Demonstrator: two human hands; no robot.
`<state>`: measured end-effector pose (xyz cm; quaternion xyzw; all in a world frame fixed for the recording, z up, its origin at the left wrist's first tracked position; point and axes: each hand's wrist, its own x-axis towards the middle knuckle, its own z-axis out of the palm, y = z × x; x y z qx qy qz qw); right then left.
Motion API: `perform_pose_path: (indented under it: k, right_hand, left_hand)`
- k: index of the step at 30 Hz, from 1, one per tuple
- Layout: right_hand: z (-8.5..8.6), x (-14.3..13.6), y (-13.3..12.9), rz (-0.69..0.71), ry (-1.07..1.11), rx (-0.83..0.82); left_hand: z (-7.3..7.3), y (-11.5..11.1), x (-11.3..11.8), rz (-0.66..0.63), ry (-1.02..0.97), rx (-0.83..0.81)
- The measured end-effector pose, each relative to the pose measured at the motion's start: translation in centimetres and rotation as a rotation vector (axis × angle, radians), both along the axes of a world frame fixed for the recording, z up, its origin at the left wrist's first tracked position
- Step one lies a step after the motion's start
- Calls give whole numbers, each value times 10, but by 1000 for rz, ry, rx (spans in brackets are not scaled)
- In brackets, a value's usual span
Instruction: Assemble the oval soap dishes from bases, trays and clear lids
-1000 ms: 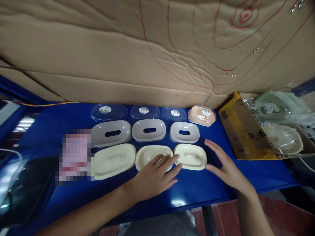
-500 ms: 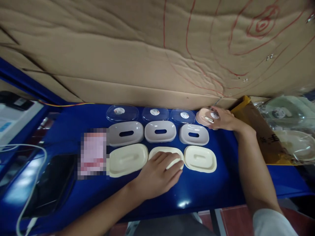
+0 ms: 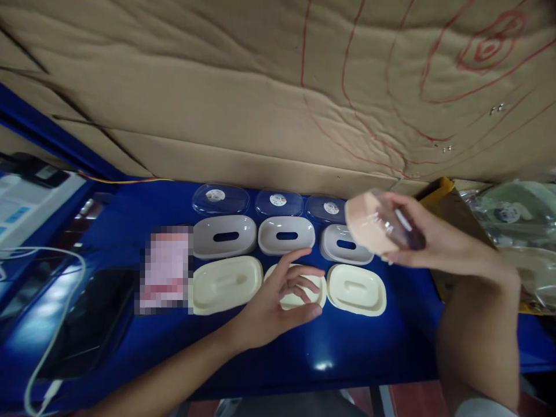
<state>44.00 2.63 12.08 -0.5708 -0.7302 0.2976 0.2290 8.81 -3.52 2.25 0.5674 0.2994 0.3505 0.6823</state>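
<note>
My right hand (image 3: 428, 234) grips a peach soap box (image 3: 369, 226) with a clear cover, tilted and held above the table near the right end of the rows. My left hand (image 3: 271, 307) hovers over the middle cream tray (image 3: 320, 289), fingers apart and holding nothing. Other cream trays lie to its left (image 3: 226, 284) and right (image 3: 356, 289). Behind them is a row of light grey slotted dishes (image 3: 286, 229), the rightmost dish (image 3: 347, 255) close to the soap box. Clear lids (image 3: 221, 200) with round stickers form the back row.
A cardboard box (image 3: 443, 191) and plastic-wrapped items (image 3: 516, 202) stand at the right. On the left are a blurred-out pink item (image 3: 167, 266), a black device (image 3: 95, 318) and a white cable (image 3: 61, 324). A cardboard wall (image 3: 217, 104) rises behind the blue table (image 3: 347, 341).
My right hand has lifted the peach soap box off the back row and tilted it towards me. My left hand has spread its fingers and risen slightly from the middle cream tray.
</note>
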Motion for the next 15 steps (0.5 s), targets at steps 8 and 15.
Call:
perform_pose_path:
  k: [8, 15]
  right_hand:
    - [-10, -109, -31, 408, 76, -128]
    - [5, -43, -17, 278, -239, 175]
  left_hand:
    - [-5, 0, 5, -210, -165, -139]
    - [-12, -8, 2, -162, -189, -331]
